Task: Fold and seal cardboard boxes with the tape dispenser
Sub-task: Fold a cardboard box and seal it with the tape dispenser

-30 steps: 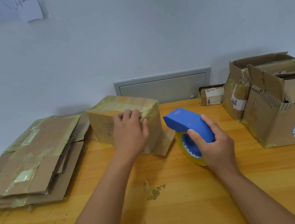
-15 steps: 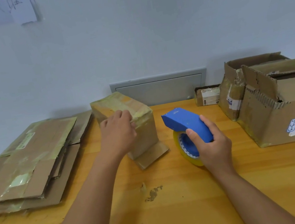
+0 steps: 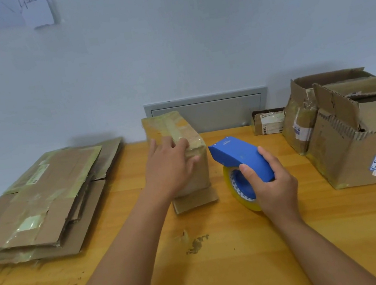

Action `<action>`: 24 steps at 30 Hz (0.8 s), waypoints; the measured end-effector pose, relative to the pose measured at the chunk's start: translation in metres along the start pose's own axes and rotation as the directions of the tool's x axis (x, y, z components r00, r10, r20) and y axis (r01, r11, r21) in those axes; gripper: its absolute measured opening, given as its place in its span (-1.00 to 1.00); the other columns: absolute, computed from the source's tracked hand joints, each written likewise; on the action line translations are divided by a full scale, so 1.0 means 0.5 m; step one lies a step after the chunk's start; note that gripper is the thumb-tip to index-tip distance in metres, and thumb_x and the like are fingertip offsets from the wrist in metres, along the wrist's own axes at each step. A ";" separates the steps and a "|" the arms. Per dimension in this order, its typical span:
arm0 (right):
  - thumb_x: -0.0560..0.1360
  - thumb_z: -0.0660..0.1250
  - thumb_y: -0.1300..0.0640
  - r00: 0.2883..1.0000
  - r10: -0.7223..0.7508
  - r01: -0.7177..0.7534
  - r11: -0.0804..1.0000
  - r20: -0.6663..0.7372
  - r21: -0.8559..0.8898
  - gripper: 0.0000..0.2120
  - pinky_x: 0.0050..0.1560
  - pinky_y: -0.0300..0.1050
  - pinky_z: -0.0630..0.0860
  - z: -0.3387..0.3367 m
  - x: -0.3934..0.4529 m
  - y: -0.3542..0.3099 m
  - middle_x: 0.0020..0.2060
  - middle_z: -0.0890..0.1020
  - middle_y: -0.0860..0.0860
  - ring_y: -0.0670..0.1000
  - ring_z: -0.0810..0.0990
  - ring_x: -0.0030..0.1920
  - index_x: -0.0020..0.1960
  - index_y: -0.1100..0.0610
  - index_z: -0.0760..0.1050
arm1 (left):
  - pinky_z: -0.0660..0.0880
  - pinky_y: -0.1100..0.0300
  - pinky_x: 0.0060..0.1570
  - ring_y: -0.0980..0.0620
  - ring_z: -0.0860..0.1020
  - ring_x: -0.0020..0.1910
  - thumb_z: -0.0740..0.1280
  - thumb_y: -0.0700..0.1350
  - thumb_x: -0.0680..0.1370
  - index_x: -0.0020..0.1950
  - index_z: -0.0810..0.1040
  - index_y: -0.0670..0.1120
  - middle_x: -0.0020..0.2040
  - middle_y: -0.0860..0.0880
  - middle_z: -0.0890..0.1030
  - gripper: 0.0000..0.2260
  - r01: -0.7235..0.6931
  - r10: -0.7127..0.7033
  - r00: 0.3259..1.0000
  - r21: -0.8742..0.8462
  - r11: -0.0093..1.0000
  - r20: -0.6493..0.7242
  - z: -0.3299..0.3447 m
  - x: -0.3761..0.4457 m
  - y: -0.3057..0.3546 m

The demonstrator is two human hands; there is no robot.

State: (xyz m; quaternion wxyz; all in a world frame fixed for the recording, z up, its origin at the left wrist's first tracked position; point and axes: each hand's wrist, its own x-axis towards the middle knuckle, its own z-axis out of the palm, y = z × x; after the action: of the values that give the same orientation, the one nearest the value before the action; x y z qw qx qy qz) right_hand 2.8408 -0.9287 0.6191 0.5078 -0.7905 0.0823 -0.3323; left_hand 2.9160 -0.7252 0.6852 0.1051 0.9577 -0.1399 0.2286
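Observation:
A small taped cardboard box [image 3: 181,128] stands on the wooden table [image 3: 226,260], its long side running away from me. One loose bottom flap [image 3: 195,200] lies flat on the table at the box's near end. My left hand [image 3: 171,167] grips that near end, with the fingers over the top edge and the thumb across the end face. Just right of the box, my right hand [image 3: 275,186] holds the blue tape dispenser [image 3: 239,156] by its body. Its yellow tape roll [image 3: 232,185] rests on the table and its nose points at the box.
A pile of flattened cardboard [image 3: 43,204] fills the table's left side. Two open boxes [image 3: 355,139] stand at the right, and a small labelled parcel [image 3: 269,122] sits against the wall. A grey panel [image 3: 207,114] is set in the wall behind the box.
My left hand has turned the box from slantwise to end-on towards me. The dispenser and my right hand have stayed about where they were.

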 end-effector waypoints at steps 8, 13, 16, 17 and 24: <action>0.43 0.40 -0.22 1.000 0.009 -0.008 0.999 -0.017 0.042 -0.36 0.10 -0.02 0.54 -0.004 0.002 0.001 0.14 0.51 -0.15 -0.04 0.52 0.13 0.44 0.00 0.44 | 0.14 0.01 0.46 -0.04 0.44 0.07 0.22 0.18 0.62 0.19 0.48 -0.02 0.00 -0.01 0.44 -0.68 -0.024 0.024 1.000 0.009 1.000 -0.016 0.006 0.006 0.010; 0.43 0.42 -0.22 1.000 0.003 -0.003 1.000 -0.015 0.029 -0.37 0.09 -0.05 0.53 -0.002 0.001 0.002 0.16 0.50 -0.16 -0.04 0.52 0.14 0.43 0.00 0.45 | 0.15 0.03 0.48 -0.05 0.46 -0.02 0.28 0.10 0.62 0.11 0.51 -0.06 -0.10 0.01 0.34 -0.76 -0.019 0.014 0.995 -0.045 0.999 -0.098 0.014 0.007 0.014; 0.39 0.40 -0.31 1.000 0.006 -0.005 0.999 -0.023 0.043 -0.30 0.07 -0.12 0.51 -0.003 0.002 0.002 0.17 0.51 -0.18 -0.06 0.52 0.14 0.43 0.00 0.46 | -0.03 0.06 0.54 -0.04 0.49 -0.05 0.25 0.15 0.61 0.06 0.49 -0.06 -0.11 0.01 0.37 -0.72 -0.031 0.027 0.996 -0.044 0.999 -0.087 0.019 0.010 0.014; 0.38 0.37 -0.31 1.000 0.007 -0.006 0.999 -0.028 0.043 -0.30 0.06 -0.12 0.51 -0.003 0.003 0.001 0.18 0.51 -0.18 -0.07 0.52 0.13 0.43 0.00 0.46 | -0.04 0.07 0.53 -0.03 0.49 -0.05 0.24 0.18 0.61 0.05 0.49 -0.05 -0.11 0.01 0.38 -0.70 -0.030 0.026 0.996 -0.048 0.998 -0.086 0.020 0.008 0.011; 0.38 0.35 -0.30 1.000 0.010 -0.010 0.999 -0.010 0.033 -0.30 0.05 -0.10 0.53 -0.002 0.001 -0.001 0.17 0.51 -0.17 -0.07 0.52 0.11 0.43 0.00 0.45 | 0.00 0.08 0.53 -0.02 0.46 -0.11 0.24 0.14 0.61 -0.04 0.52 -0.09 -0.14 -0.01 0.43 -0.70 -0.053 0.034 0.992 -0.153 0.987 -0.124 0.029 0.012 0.001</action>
State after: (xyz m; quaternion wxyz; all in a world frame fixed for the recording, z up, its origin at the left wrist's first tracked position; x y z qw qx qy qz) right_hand 2.8403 -0.9293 0.6199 0.5221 -0.7799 0.0834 -0.3351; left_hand 2.9265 -0.7308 0.6755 0.1830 0.9276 -0.1715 0.2768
